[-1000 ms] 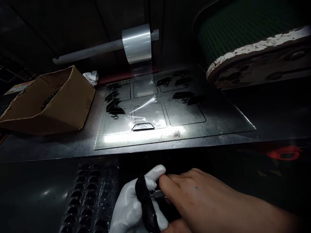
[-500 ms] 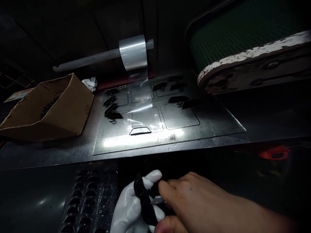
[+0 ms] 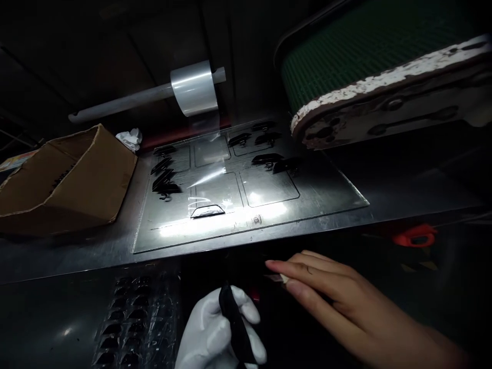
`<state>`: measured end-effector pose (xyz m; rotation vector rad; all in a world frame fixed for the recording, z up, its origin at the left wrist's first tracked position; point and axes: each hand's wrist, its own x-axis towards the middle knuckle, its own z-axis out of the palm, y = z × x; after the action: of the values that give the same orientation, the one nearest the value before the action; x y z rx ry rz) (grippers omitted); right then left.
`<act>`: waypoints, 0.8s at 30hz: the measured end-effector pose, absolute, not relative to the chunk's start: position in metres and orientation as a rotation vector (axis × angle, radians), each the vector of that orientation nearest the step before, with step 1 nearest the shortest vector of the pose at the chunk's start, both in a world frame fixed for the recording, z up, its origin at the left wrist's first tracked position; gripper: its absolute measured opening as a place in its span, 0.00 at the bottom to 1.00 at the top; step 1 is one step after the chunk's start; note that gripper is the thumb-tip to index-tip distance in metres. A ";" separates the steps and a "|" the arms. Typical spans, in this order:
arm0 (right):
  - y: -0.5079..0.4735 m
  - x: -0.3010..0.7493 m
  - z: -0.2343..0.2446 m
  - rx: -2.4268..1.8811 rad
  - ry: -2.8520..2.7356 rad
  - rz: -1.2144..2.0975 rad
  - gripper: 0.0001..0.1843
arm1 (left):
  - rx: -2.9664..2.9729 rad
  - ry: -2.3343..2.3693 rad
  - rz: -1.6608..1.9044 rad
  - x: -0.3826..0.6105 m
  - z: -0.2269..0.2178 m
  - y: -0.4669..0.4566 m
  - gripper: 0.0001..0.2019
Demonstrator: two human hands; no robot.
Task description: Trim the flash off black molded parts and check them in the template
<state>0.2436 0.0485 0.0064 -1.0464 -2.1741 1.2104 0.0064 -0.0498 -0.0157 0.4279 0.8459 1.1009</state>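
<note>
My left hand (image 3: pixel 215 330), in a white glove, is closed around a black, elongated part (image 3: pixel 237 328) that tilts between thumb and fingers. Bare and to the right of it, my right hand (image 3: pixel 326 292) pinches a small blade (image 3: pixel 274 278) with a pale holder between thumb and index finger. The blade points left and is apart from the black part. Beyond both hands, several black pieces (image 3: pixel 267 159) lie on a clear sheet (image 3: pixel 315 205) on the metal shelf. A single trapezoid piece (image 3: pixel 207 210) reflects light near the sheet's front.
A cardboard box (image 3: pixel 115 179) with small dark items stands at left. Behind the sheet, a roll of clear film (image 3: pixel 194 88) hangs on a rod. A green belt conveyor (image 3: pixel 369 56) juts in at right. Lower left holds a plastic tray (image 3: pixel 161 318) of black parts; a red handle (image 3: pixel 415 236) shows at right.
My right hand has drawn the blade away from the black part, up and to the right. My left hand still holds the part. The whole view has shifted slightly.
</note>
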 end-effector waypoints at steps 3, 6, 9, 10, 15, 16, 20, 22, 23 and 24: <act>0.061 0.238 0.023 -0.819 -2.370 1.029 0.21 | 0.448 0.855 0.983 0.011 -0.012 -0.046 0.20; 0.068 0.230 0.036 -0.786 -2.496 0.904 0.16 | 0.498 0.946 0.902 0.016 -0.005 -0.040 0.24; 0.071 0.224 0.040 -0.761 -2.586 0.824 0.14 | 0.459 1.061 0.858 0.019 0.004 -0.037 0.26; 0.071 0.222 0.040 -0.754 -2.611 0.793 0.15 | 0.455 1.091 0.861 0.020 0.005 -0.038 0.26; 0.069 0.219 0.038 -0.765 -2.696 0.635 0.14 | 0.446 1.158 0.921 0.019 0.005 -0.042 0.26; 0.069 0.218 0.037 -0.772 -2.697 0.615 0.15 | 0.437 1.160 0.919 0.018 0.004 -0.043 0.26; 0.068 0.215 0.034 -0.804 -2.727 0.563 0.15 | 0.458 1.156 0.878 0.011 -0.001 -0.045 0.25; 0.070 0.212 0.034 -0.798 -2.776 0.502 0.15 | 0.435 1.109 0.868 0.007 -0.004 -0.046 0.25; 0.071 0.211 0.036 -0.783 -2.806 0.463 0.15 | 0.413 1.070 0.867 0.005 -0.006 -0.046 0.24; 0.073 0.209 0.038 -0.757 -2.843 0.426 0.15 | 0.389 1.025 0.868 0.003 -0.009 -0.047 0.23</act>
<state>0.2088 0.0727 0.0383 -0.7566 -2.8430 0.4255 0.0031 -0.0469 -0.0087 0.3886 1.0249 0.8679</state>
